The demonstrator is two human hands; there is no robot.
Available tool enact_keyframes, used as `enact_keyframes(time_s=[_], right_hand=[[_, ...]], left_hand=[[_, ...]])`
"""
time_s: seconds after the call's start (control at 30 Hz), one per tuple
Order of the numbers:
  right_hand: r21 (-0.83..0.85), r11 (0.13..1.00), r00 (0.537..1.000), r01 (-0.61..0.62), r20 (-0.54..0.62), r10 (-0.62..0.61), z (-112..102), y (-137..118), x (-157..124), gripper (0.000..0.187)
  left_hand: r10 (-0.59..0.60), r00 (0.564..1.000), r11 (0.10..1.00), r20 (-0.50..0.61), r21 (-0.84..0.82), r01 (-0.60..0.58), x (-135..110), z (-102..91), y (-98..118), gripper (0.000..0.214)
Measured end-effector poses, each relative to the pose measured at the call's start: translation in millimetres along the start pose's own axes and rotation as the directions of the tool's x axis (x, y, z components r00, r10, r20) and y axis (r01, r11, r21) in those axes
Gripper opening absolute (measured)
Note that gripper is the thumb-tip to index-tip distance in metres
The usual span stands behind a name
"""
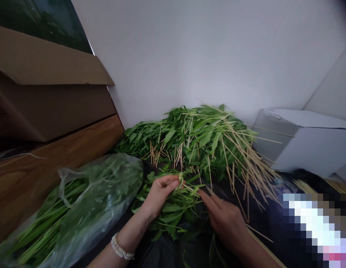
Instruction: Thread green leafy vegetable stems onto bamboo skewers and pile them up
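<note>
I have the left hand [162, 190] pinching a folded green strand [181, 179]; loose leaves [173, 216] below the grip and bagged greens [101, 190] to its left look unworked, while the leafy pile [173, 136] beyond, bristling with sticks [247, 158], seems finished. I can't tell whether the right hand [227, 217], just beside, grips anything; pixelation masks what's farther right.

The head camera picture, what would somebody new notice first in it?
Probably the big heap of green leaves against the white wall, with thin sticks poking out, mostly on its right. Next, perhaps, the lower middle: the left hand pinches a pale green piece, with the right hand beside it. A clear plastic bag of greens lies lower left.
</note>
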State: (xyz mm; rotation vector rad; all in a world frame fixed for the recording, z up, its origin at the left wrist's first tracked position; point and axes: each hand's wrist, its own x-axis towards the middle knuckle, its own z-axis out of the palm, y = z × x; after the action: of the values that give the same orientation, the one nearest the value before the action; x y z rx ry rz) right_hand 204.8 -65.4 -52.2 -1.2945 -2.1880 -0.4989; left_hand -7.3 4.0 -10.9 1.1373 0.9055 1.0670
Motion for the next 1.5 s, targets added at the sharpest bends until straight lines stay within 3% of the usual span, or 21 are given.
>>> enact_keyframes(time_s=[0.57,0.77,0.97,1.17,1.5], right_hand=[[0.053,0.998,0.999,-0.018,-0.041,0.02,-0.5,-5.7,1.0,0.045],[0.07,0.996,0.999,-0.052,-0.006,0.053,0.4,-7.9,0.6,0.045],[0.057,0.997,0.997,-0.042,-0.063,0.046,-1.8,-8.3,5.6,0.039],[0.054,0.998,0.991,-0.031,-0.127,0.038,-0.2,-4.6,5.8,0.035],[0.101,0.994,0.991,-0.041,-0.124,0.054,0.7,-8.1,0.8,0.037]], left_hand=[[-0.01,0.998,0.999,0.058,0.036,0.008,-4.4,5.3,-4.4,0.027],[0.037,0.999,0.996,0.028,0.085,-0.039,-4.0,8.8,-7.5,0.03],[0.074,0.997,0.992,0.023,0.104,-0.076,-4.3,7.8,-0.8,0.029],[0.111,0.991,0.989,-0.078,0.107,-0.103,-3.2,3.4,4.6,0.022],[0.066,0.998,0.997,0.01,0.033,-0.066,-3.7,1.0,-1.8,0.02]])
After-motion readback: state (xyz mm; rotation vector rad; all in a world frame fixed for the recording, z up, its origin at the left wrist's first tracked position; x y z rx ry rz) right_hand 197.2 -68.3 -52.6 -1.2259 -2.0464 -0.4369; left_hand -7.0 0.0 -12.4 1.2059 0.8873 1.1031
